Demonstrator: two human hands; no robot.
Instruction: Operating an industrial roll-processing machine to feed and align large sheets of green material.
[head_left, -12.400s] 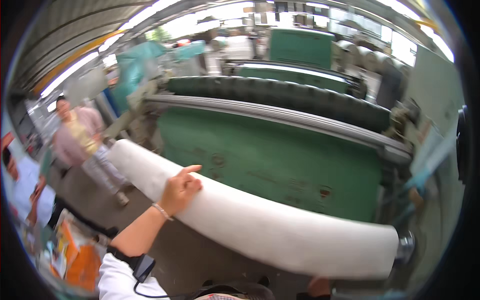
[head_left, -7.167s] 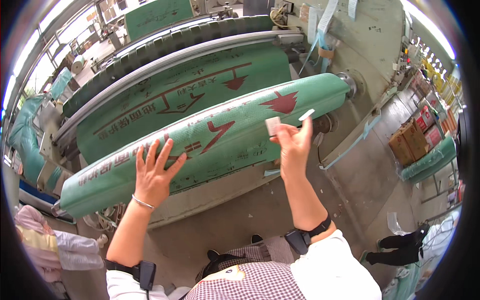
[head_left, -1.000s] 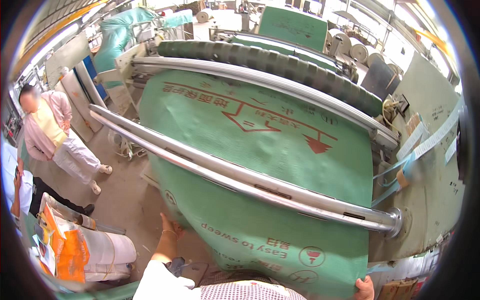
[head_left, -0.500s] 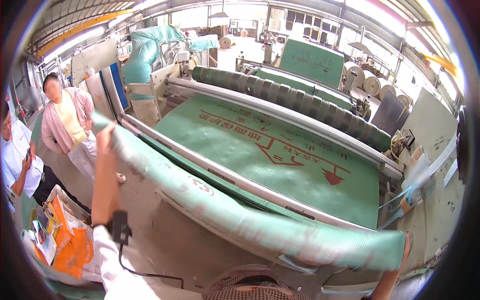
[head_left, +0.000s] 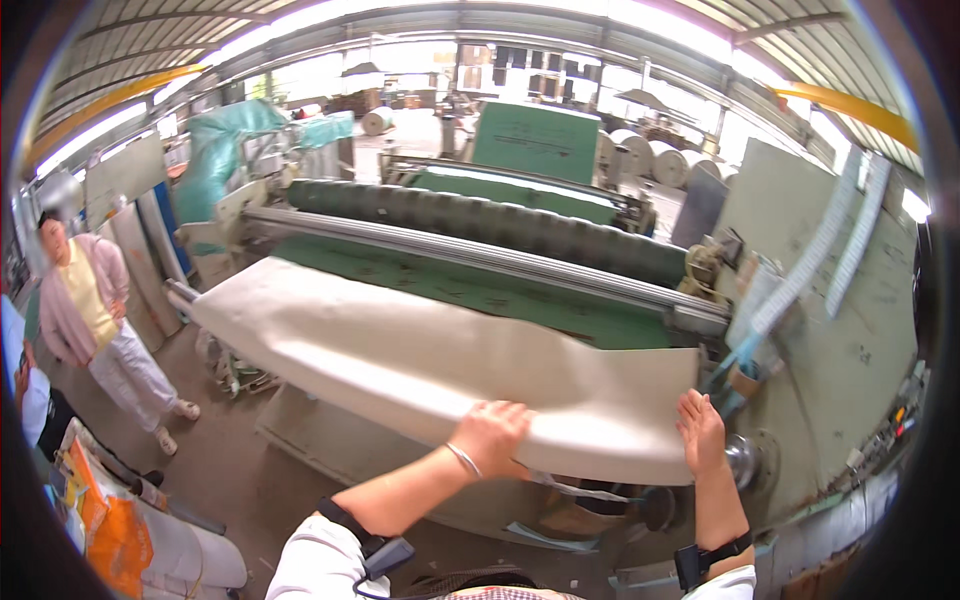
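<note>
A wide off-white sheet (head_left: 420, 345) lies across the front of a machine, its near side curving down over the front edge. On that curved edge, near the middle, rests my left hand (head_left: 492, 436), palm down with fingers stretched. My right hand (head_left: 702, 430) is at the sheet's right end, fingers extended and pointing up along its side edge. Neither hand is closed around anything. Behind the off-white sheet, a strip of green sheet (head_left: 480, 283) runs beneath a long metal bar (head_left: 520, 262).
A dark banded roller (head_left: 490, 220) spans the machine, with a green sheet (head_left: 535, 140) rising behind it. To the left stands a person (head_left: 85, 290) in a pink jacket. An orange bag (head_left: 108, 525) sits at lower left. A metal panel (head_left: 830, 330) borders the right.
The long green roll that both my hands held at its ends is no longer in them. An off-white sheet now covers the machine's front. My left hand has moved right; the view has shifted.
</note>
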